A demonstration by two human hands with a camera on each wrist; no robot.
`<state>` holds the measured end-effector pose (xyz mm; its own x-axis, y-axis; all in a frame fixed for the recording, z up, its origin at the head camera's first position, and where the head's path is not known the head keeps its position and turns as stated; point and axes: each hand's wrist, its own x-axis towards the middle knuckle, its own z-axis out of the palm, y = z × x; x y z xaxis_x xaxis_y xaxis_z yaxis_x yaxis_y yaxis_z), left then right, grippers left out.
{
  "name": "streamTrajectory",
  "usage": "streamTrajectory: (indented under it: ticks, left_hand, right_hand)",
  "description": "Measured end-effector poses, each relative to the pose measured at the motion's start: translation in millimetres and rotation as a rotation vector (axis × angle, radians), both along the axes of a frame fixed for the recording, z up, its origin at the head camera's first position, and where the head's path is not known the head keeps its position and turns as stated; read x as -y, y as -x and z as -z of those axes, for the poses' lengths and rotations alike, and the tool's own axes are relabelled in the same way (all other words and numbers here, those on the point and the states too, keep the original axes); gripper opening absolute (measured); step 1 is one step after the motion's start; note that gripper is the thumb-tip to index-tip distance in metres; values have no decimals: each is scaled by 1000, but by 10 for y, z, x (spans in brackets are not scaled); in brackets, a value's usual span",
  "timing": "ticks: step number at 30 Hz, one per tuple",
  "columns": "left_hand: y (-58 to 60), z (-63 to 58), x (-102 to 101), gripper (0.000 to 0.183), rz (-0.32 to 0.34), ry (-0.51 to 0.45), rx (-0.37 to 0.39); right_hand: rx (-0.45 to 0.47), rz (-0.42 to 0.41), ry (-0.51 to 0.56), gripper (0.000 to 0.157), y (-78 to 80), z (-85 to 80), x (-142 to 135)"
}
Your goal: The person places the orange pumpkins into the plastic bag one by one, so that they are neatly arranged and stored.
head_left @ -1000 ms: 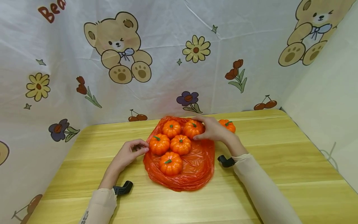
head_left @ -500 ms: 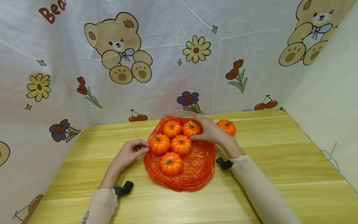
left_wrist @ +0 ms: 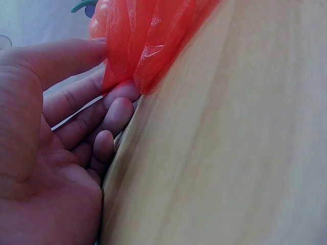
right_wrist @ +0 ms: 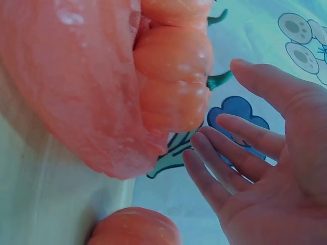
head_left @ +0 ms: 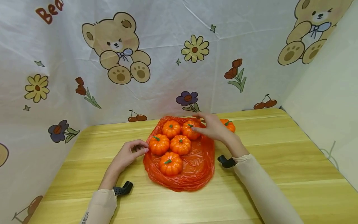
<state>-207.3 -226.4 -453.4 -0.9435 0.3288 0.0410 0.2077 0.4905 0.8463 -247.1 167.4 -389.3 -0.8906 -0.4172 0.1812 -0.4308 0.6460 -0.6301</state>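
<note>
A crinkled red plastic bag lies spread open on the table, with several small orange toy pumpkins sitting in it. My left hand is at its left edge, and in the left wrist view the thumb and fingertips pinch the red plastic. Over the bag's back right corner is my right hand, fingers spread and holding nothing. Its thumb tip overlaps the stem of the back right pumpkin. The right wrist view shows that pumpkin resting against the bag's wall, the fingers apart from it.
One more pumpkin stands outside the bag on the right, partly behind my right hand. The wooden table meets a bear-print cloth at the back and a pale wall on the right.
The back right pumpkin has shifted slightly left towards its neighbour. My right hand has let go of it, spread its fingers and drawn up and right. The left hand stays put.
</note>
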Motion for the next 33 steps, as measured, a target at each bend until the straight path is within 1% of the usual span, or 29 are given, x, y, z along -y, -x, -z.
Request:
streamTrajectory:
  ticks: [3,7,13,19,25,29,33]
  left_hand:
    - [-3,-1,0,14,2,3,-2]
    - [-7,-5,4,15,4,0,-7]
    - [-11,2,13,15,2,0,-3]
    - [-3,32,24,14,-4,-4,2]
    - [-4,33,24,15,2,-9,3]
    - [-10,17,18,15,2,-9,1]
    - [-10,17,11,14,10,-11,-5]
  right_hand:
    - [-9,22,20,55,-20,-42,-51]
    - [-18,66,44,53,-62,-106,-158]
    - [-71,134,51,51,-91,-120,-407]
    - [-41,176,92,51,-138,-144,-750]
    - [-68,211,108,50,-201,-134,-1100]
    - [-54,244,85,51,-236,-115,-1231]
    - [-27,261,68,54,-261,-100,-1277]
